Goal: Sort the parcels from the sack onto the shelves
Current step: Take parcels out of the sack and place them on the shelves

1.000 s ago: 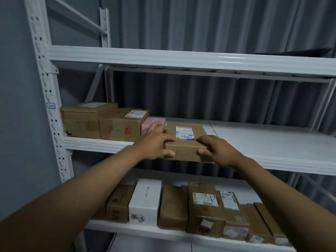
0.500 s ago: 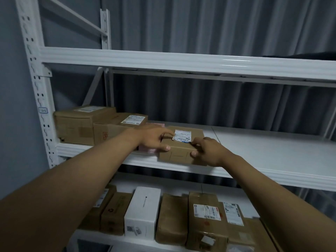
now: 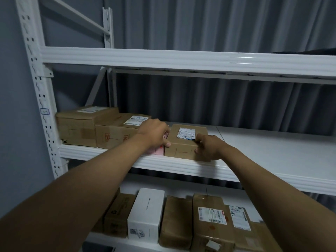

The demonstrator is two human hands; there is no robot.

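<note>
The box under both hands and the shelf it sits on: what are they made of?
Box: looks like plain brown cardboard, matte, with a white paper label stuck on top. Shelf: probably painted metal, glossy white, with ribbed front beam catching highlights.

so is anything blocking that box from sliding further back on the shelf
Nothing visible does. The brown box sits on the middle shelf with bare white surface behind it. A pink parcel lies against its left side, under the left hand; the right hand holds its front corner.
</note>
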